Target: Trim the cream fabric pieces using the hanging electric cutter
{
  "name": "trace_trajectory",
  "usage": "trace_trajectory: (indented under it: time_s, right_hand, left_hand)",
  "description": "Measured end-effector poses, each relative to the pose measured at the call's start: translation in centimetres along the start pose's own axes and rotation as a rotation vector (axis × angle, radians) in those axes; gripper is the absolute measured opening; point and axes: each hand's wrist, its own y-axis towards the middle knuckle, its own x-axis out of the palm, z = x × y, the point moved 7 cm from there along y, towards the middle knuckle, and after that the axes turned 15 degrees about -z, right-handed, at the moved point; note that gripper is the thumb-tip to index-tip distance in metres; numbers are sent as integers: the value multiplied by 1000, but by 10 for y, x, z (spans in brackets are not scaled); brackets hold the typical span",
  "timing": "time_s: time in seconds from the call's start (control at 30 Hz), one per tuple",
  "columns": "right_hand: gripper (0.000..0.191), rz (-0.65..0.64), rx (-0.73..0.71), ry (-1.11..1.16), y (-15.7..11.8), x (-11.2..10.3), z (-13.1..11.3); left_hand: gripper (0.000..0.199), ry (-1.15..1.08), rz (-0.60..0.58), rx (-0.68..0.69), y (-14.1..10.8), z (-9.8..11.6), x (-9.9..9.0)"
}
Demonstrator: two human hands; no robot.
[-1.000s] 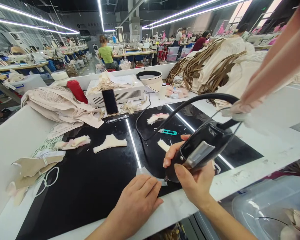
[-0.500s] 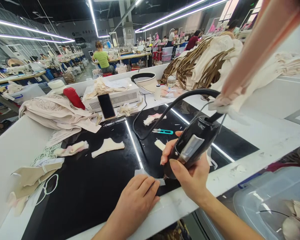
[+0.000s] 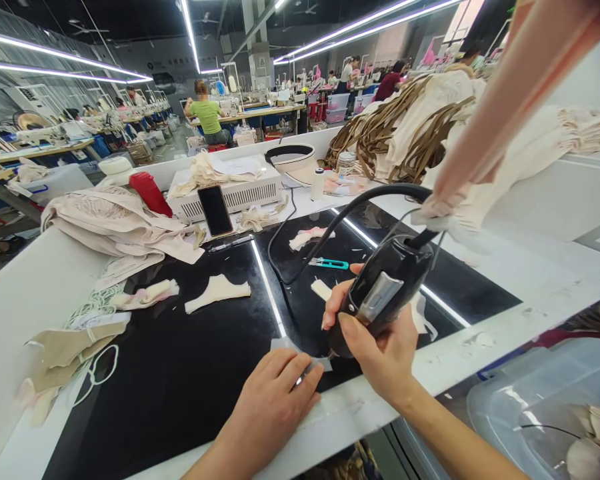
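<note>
My right hand (image 3: 387, 350) wraps around a black handheld power tool (image 3: 385, 287) with a silver lever on its side. The tool tilts, its lower end down beside a translucent grey piece (image 3: 284, 343) on the black mat (image 3: 190, 380). A thick black cable (image 3: 350, 200) leaves the tool's top. Pressed together, the fingers of my left hand (image 3: 280, 393) hold the translucent piece down near the mat's front edge. Something small and shiny shows between those fingers, too small to name. The tool's very tip is hidden.
Thread snips (image 3: 330, 264), a cream fabric piece (image 3: 217, 293) and scraps lie on the mat. A phone (image 3: 215, 210) leans against a white box (image 3: 240, 193). Pink cloth (image 3: 510, 113) hangs at upper right. A clear bin (image 3: 545, 393) stands below the table's right edge.
My left fingers have shifted slightly, and a shiny spot now shows between them. The tool and my right hand stay almost where they were. The whole view has moved a little.
</note>
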Motion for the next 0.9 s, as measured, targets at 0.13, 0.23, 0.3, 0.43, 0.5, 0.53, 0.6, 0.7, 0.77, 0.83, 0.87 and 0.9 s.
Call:
trace_trajectory:
  time_s: [0.13,0.23,0.3,0.43,0.5,0.53,0.6,0.7,0.77,0.83,0.87,0.9]
  right_hand:
    - [37,50,-8,44,-1,-2,-3]
    - [41,51,-12,74,-3,-1,-7]
    - [39,12,-20,81,-4,2,-9]
    - [32,3,13,53,-8,1,-5]
    - [32,0,32,61,-8,-1,-1]
    - [33,-2,30,75,-8,-1,0]
    - [37,2,19,115,-8,-2,0]
    - [44,32,10,172,-6,-3,-3]
    - [46,28,10,193,-5,-1,-5]
    - [41,0,12,202,-5,5,-7]
    - [38,-18,12,209,-6,9,-7]
    - [36,-38,12,219,-6,14,-7]
  left_hand:
    - [27,2,-8,-3,0,1,1]
    - [27,7,-2,7,0,1,1]
    - [28,5,1,7,0,1,1]
    - [27,-2,-5,6,0,1,3]
    - [26,-16,-13,9,0,1,3]
    - [26,-28,-18,12,0,1,1]
    - [26,-65,-24,15,-1,0,-4]
    - [27,-120,-28,-2,-6,-5,-17]
    - [28,-141,-40,-41,-14,-13,-27]
    - [29,-153,-64,-112,-27,-23,-32]
    - [30,-157,-72,-159,-35,-28,-34]
    - [30,-162,-76,-208,-44,-34,-35]
